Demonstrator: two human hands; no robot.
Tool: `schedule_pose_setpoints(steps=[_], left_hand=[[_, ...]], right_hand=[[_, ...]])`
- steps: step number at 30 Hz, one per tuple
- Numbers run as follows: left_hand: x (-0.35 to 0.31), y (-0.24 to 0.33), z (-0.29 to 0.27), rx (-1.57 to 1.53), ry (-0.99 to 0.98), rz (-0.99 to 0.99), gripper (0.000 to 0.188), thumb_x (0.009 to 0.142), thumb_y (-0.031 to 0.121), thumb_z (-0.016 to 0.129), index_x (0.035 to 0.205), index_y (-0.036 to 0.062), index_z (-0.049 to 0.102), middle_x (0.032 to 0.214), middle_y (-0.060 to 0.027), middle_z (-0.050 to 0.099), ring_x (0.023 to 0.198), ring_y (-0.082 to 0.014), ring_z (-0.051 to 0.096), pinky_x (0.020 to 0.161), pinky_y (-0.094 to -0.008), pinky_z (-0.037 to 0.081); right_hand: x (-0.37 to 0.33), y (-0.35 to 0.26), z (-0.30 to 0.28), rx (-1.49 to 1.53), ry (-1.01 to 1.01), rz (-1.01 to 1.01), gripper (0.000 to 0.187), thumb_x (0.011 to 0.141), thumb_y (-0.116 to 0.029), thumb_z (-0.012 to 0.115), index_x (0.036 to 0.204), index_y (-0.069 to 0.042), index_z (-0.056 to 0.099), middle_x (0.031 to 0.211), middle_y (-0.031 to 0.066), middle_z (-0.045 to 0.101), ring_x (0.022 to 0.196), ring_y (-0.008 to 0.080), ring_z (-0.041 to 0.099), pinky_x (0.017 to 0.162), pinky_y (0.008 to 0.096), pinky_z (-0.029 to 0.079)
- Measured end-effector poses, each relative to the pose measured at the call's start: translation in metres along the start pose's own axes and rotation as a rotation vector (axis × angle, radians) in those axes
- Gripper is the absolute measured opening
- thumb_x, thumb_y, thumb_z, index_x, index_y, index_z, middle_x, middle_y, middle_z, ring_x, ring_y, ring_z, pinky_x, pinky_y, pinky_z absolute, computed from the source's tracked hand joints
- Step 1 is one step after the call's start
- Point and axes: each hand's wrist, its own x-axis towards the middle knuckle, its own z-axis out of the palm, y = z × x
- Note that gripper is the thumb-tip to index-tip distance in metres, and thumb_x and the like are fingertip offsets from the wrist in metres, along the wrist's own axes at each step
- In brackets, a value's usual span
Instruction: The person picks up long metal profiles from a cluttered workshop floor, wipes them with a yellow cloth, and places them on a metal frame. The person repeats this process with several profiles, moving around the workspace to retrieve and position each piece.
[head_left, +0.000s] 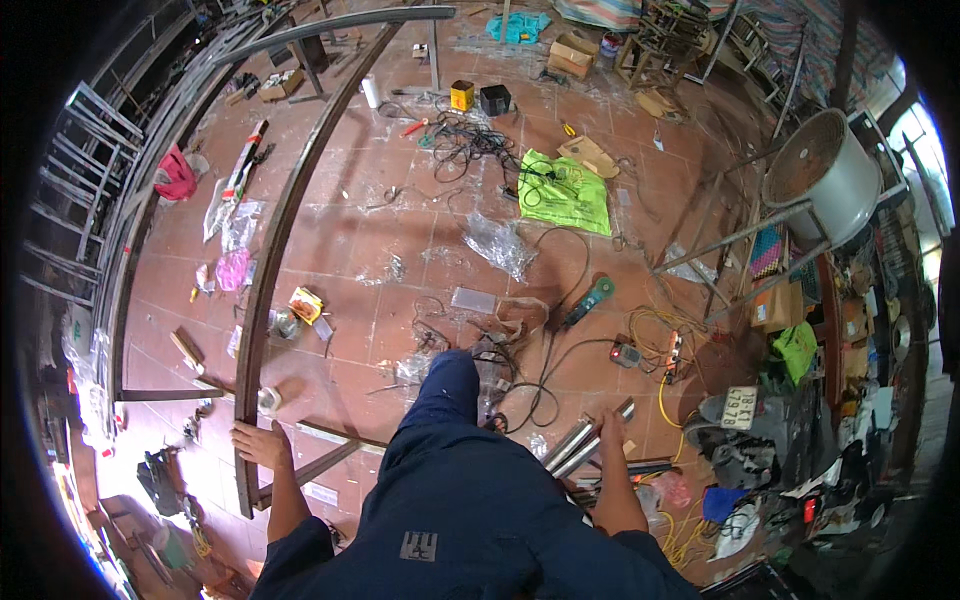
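My left hand (262, 446) is closed over the near end of a long dark metal beam (291, 205), its fingers laid across the top and partly hidden underneath. The beam runs away from me to the far side, with a crosspiece and a slanted brace near my hand. On the right, my right hand (613, 434) is wrapped round some shiny metal tubes (572, 446), which slant down beside my leg. My body hides part of the floor between the hands.
An angle grinder (590, 301) and tangled black cables (470, 140) lie on the tiled floor. A power strip (674, 354) with yellow cords is near my right hand. A large drum fan (826, 178) stands at right. A green bag (565, 195) lies ahead; metal frames (85, 190) lean at left.
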Motion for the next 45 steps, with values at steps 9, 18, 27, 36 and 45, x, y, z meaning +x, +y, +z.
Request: schedule_pose_setpoints(steps=[9, 18, 27, 36, 45], left_hand=[[0.047, 0.133, 0.031, 0.089, -0.159, -0.765, 0.083, 0.088, 0.05, 0.071, 0.149, 0.0054, 0.035, 0.146, -0.0219, 0.045, 0.135, -0.0421, 0.041, 0.106, -0.0541, 0.041], [0.076, 0.617, 0.02, -0.869, -1.122, 0.672, 0.038, 0.094, 0.036, 0.067, 0.116, 0.0047, 0.07, 0.101, -0.0137, 0.071, 0.092, -0.028, 0.067, 0.082, -0.0402, 0.054], [-0.018, 1.02, -0.361, -1.211, -1.157, 1.472, 0.047, 0.101, 0.028, 0.066, 0.134, -0.0046, 0.059, 0.116, -0.0169, 0.072, 0.106, -0.022, 0.069, 0.092, -0.0358, 0.054], [0.079, 1.069, -0.214, -0.43, -1.029, 0.937, 0.06, 0.088, 0.057, 0.068, 0.113, 0.0022, 0.074, 0.12, -0.0242, 0.07, 0.113, -0.0375, 0.067, 0.099, -0.0473, 0.051], [0.13, 1.101, -0.128, -0.556, -1.229, 0.033, 0.048, 0.09, 0.041, 0.076, 0.073, -0.0018, 0.063, 0.063, -0.0141, 0.062, 0.05, -0.0308, 0.064, 0.043, -0.0452, 0.051]], right_hand=[[0.153, -0.059, 0.117, -0.25, 0.213, -0.068, 0.023, 0.086, -0.027, 0.061, 0.094, -0.006, 0.061, 0.087, 0.0101, 0.056, 0.082, 0.0237, 0.056, 0.063, 0.0409, 0.049], [0.186, -0.114, 0.185, 0.171, -0.16, 0.551, 0.013, 0.09, -0.025, 0.07, 0.088, -0.016, 0.061, 0.063, 0.0005, 0.051, 0.05, 0.0173, 0.051, 0.045, 0.0338, 0.043], [0.361, -0.326, 0.283, 0.087, -0.057, 0.375, 0.032, 0.091, -0.039, 0.076, 0.083, -0.012, 0.061, 0.062, 0.0011, 0.052, 0.043, 0.0144, 0.047, 0.041, 0.0299, 0.039], [0.617, -0.504, 0.386, -0.004, -0.181, 0.302, 0.04, 0.1, -0.044, 0.064, 0.088, -0.006, 0.067, 0.063, 0.002, 0.059, 0.045, 0.0138, 0.054, 0.039, 0.0303, 0.038], [0.779, -0.709, 0.5, -0.056, -0.225, 0.216, 0.021, 0.101, -0.027, 0.061, 0.094, -0.008, 0.065, 0.066, 0.0017, 0.058, 0.05, 0.0139, 0.055, 0.042, 0.0269, 0.041]])
